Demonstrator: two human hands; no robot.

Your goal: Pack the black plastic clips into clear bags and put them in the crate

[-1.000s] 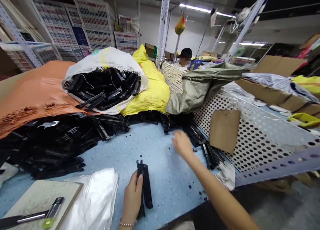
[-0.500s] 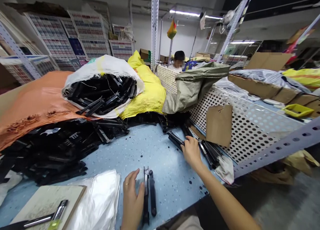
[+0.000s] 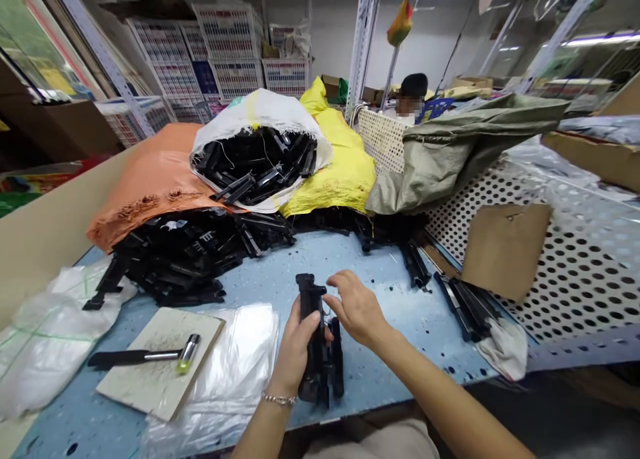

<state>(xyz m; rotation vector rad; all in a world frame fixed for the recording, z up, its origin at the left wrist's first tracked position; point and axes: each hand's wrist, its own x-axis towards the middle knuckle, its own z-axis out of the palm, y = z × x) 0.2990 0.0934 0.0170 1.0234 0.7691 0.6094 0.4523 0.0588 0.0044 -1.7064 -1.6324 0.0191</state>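
Note:
In the head view, my left hand (image 3: 295, 346) grips a long black bar-shaped part (image 3: 312, 352), thumb across its front, above the near part of the table. A bracelet circles that wrist. My right hand (image 3: 361, 314) is beside the part's upper end, thumb and forefinger apart, with nothing visible between them. Whether a fingertip touches the part is unclear. Just right of the held part, another slim black piece (image 3: 339, 362) lies on the blue speckled table (image 3: 395, 352), partly hidden by it.
At left, a hammer (image 3: 163, 356) lies on a worn board (image 3: 150, 392), beside clear plastic bags (image 3: 245, 346). Black parts spill from an orange sack (image 3: 160, 159) and a white sack (image 3: 260, 109). A perforated panel (image 3: 585, 279) borders the right, near more black bars (image 3: 465, 306). Another person sits beyond.
My right hand has come back from the pile at right to beside my left hand. My left hand now holds a black part up. The view has swung left.

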